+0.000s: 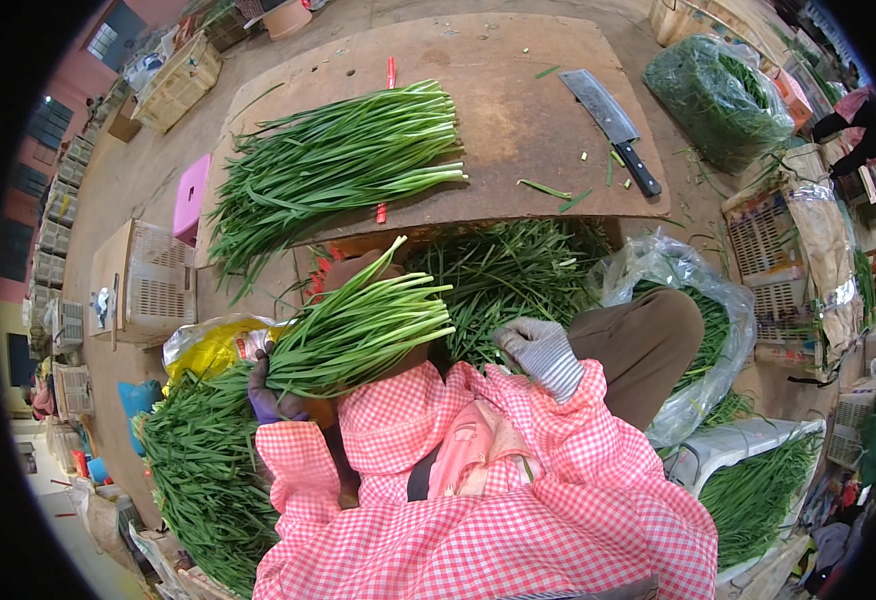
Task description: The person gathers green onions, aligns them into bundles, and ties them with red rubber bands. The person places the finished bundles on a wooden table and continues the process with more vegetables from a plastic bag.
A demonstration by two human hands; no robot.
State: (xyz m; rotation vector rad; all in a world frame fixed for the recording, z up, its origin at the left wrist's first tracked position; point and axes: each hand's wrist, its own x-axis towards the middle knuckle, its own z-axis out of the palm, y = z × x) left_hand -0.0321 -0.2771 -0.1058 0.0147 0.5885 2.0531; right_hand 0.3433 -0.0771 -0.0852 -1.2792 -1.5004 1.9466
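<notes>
My left hand (273, 394), in a dark purple glove, grips a bunch of garlic chives (367, 322) over my lap, its pale cut ends pointing right. My right hand (539, 349) wears a striped grey glove and rests near my knee, beside a heap of loose chives (505, 277) under the table edge. Its fingers are curled, and whether anything small lies in them is hidden. On the wooden table (513, 150) a larger pile of chives (340, 146) lies across a red strip (382, 213). A cleaver (607, 124) with a black handle lies at the table's right.
Stacked chives (205, 472) stand at my left, near a plastic crate (157, 274) and a pink stool (192, 196). To my right are an open plastic bag of chives (738, 315) and a white container (768, 435). Another full bag (715, 105) sits beyond the table.
</notes>
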